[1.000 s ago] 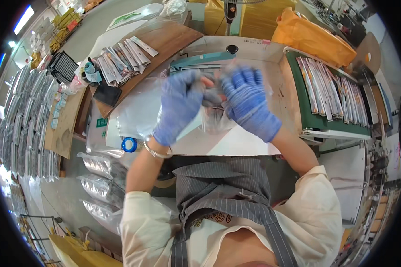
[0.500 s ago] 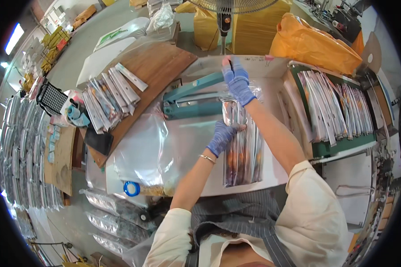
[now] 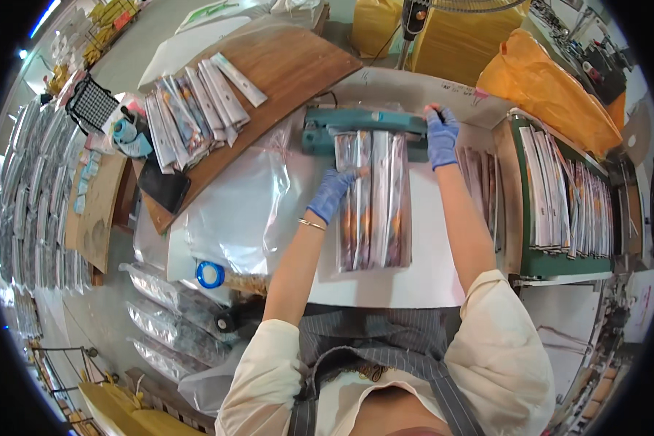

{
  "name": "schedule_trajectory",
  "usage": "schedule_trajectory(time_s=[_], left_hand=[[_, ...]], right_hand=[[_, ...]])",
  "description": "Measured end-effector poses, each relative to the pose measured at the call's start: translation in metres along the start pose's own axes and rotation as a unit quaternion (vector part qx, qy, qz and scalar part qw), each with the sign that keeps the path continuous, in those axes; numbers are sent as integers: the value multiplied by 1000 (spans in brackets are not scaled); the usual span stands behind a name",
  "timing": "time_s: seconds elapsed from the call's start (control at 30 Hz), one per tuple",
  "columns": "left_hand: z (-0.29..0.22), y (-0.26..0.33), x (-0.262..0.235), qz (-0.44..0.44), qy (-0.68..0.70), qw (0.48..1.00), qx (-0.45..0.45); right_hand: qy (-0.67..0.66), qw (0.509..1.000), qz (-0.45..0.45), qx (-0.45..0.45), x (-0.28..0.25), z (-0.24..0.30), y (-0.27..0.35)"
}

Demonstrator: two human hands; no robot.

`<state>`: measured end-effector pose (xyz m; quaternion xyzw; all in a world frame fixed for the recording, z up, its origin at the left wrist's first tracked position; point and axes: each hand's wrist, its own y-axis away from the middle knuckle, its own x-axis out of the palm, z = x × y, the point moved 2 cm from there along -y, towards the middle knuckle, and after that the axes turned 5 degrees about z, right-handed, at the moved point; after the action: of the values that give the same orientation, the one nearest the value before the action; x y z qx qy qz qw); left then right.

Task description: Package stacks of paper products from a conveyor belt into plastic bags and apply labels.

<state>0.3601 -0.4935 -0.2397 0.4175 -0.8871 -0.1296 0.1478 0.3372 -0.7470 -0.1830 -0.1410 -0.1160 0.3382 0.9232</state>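
A teal hand-lever heat sealer [image 3: 316,142] lies across the work table, its arm lowered over the far end of a clear plastic bag [image 3: 392,218] of long, flat printed packets. My left hand [image 3: 330,194], in a blue-violet knit glove, grips the bag's left edge, with the thumb over the top. At the right end of the sealer's arm, my gloved right hand [image 3: 442,139] is closed around the tip. Bare fingertips show on that hand. The bag lies flat toward me on the white tabletop [image 3: 436,240].
Loose packets [image 3: 196,109] lie on a brown board [image 3: 305,65] at the left, by a dark phone [image 3: 163,190]. Clear bags [image 3: 232,196] are stacked left of my hand. A green-lined box [image 3: 530,265] of packets stands right, with a blue-capped bottle [image 3: 211,275] near the front edge.
The sealer's arm has come down from raised to lowered over the bag's end, with my right hand on it. The bag's far end now sits in the sealer. The whole view has shifted.
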Motion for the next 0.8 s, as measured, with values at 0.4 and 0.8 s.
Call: schedule_trajectory(time_s=[0.4,0.8], left_hand=[[26,202,-73,-269,-155,939,150],[-16,168,-135,-251,-439,805,310]], right_hand=[[260,952,64,-145,8,34,80],[331,876,305,-172,44,99,277]])
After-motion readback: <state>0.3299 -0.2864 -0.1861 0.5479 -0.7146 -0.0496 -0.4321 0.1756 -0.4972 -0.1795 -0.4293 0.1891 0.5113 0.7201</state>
